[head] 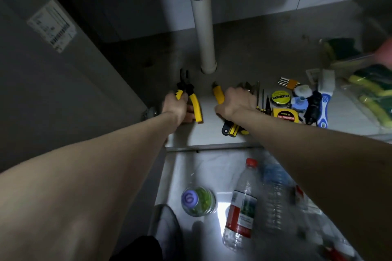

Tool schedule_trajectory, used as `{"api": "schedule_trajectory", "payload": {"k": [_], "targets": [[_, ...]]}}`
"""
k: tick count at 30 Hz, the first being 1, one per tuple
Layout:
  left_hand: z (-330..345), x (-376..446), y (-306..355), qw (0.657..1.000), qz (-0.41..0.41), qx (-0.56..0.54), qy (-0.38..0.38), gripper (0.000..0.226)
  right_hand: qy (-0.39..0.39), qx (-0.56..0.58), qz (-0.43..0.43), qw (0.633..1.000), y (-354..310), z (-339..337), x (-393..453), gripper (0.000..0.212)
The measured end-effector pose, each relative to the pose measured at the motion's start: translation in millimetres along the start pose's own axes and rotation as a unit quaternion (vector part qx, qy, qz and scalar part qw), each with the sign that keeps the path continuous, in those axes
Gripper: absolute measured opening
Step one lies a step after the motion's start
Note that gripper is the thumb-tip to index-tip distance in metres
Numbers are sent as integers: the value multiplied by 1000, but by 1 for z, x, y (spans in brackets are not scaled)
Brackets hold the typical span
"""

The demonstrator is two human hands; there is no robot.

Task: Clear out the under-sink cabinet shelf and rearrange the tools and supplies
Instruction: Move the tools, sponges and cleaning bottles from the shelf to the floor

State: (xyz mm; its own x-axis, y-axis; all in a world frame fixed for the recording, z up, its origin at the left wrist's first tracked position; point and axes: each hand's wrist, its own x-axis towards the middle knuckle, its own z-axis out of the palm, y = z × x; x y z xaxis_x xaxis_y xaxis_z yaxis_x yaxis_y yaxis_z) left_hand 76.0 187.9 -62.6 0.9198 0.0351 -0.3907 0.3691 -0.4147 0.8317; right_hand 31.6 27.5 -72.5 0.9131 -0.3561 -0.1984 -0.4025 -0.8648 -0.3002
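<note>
Both arms reach into the cabinet over the shelf (203, 137). Left hand (177, 108) grips the pliers (188, 95) by the yellow handles, fingers curled round them, black jaws pointing toward the back wall, just left of the white drain pipe (204, 34). Right hand (237, 103) is curled round a yellow-handled tool (218, 95), tip toward the pipe; more yellow and black handles (232, 129) stick out below the wrist, looks like the same fist holds them, hard to tell. Right of that hand, on the shelf, thin screwdrivers (263, 99) lie side by side, then a yellow tape roll (280, 96) and just below it a yellow tape measure (286, 115). Beside those, a blue-and-white plastic part (301, 96), a black item (313, 108) and a blue-and-white brush (324, 104), all touching or nearly so. Small metal bits with an orange holder (287, 82) lie behind the tape roll. Far right, a clear bag of green-yellow sponges (369, 89), blurred. On the floor in front of the shelf: a jar (198, 200) with a purple lid and green contents, a red-capped, red-labelled bottle (241, 205) lying tilted, and a blurred clear bottle (275, 195) next to it. A white sticker (52, 25) is on the left cabinet wall.
</note>
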Motion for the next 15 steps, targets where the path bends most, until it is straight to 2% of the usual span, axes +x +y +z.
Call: {"api": "schedule_trajectory", "payload": {"k": [3, 6, 9, 15], "targets": [[-9, -9, 10, 999, 30, -14, -20, 29, -8, 140, 74, 987, 2, -7, -5, 28], [-7, -22, 21, 999, 48, -15, -22, 26, -6, 242, 99, 965, 14, -24, -16, 31], [0, -43, 32, 998, 50, -27, -18, 26, 1, 241, 93, 966, 39, -45, -38, 33], [18, -111, 44, 994, 55, -80, -58, 31, -48, 164, 88, 981, 133, -83, -113, 39]]}}
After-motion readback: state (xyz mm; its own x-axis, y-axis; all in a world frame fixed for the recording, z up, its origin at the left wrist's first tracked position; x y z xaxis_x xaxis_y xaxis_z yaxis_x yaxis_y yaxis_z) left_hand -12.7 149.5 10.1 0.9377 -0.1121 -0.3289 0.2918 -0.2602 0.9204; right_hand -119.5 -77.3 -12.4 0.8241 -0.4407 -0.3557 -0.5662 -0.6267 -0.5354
